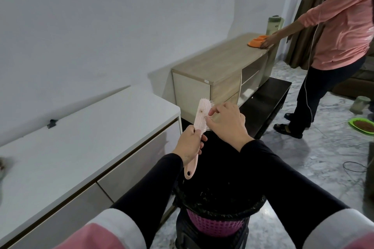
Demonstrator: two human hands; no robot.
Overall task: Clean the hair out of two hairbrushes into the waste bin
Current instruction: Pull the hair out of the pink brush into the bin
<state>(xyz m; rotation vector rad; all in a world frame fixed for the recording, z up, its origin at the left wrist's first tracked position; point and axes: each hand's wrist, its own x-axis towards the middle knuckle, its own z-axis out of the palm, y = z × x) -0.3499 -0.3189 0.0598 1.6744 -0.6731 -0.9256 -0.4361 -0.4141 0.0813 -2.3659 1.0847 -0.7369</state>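
My left hand (pixel 190 143) grips the handle of a pink hairbrush (pixel 59 116), holding it upright with the bristles facing right. My right hand (pixel 224 121) is at the bristles, thumb and fingertips pinched together among them; any hair between them is too fine to see. Both hands are above a purple waste bin (pixel 212 225) lined with a black bag, which stands on the floor between my forearms. Only one hairbrush is clearly in view.
A white cabinet (pixel 81 147) runs along my left, with a small dark object (pixel 52 123) on it. Beyond stands a wooden sideboard (pixel 218 62), where another person (pixel 340 42) touches an orange dish (pixel 257 42). A green plate (pixel 362 125) and cables lie on the marble floor.
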